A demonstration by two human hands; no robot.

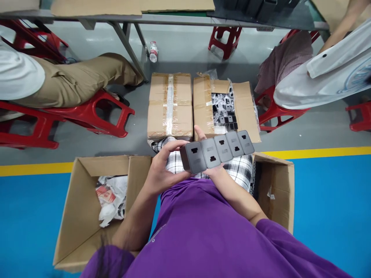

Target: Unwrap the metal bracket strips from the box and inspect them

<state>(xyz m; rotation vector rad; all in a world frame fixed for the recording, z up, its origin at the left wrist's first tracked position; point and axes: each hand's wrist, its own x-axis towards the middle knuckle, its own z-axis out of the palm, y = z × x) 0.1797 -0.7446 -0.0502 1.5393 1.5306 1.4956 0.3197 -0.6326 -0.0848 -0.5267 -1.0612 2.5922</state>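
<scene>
I hold a row of several dark grey block-shaped parts (pixel 218 151) side by side over my lap, each with a small slot in its top face. My left hand (pixel 162 170) wraps round the left end of the row, fingers closed on it. My right hand (pixel 213 170) supports the row from beneath and behind, mostly hidden, with only its thumb showing above the parts. Beyond the row on the floor an opened carton (pixel 243 106) holds more of the same dark parts.
A taped carton (pixel 170 106) sits beside the opened one. An open carton with crumpled wrappers (pixel 87 208) is at my left, another open carton (pixel 275 189) at my right. Red stools (pixel 95 116), seated people on both sides, and a bench (pixel 145 17) lie ahead.
</scene>
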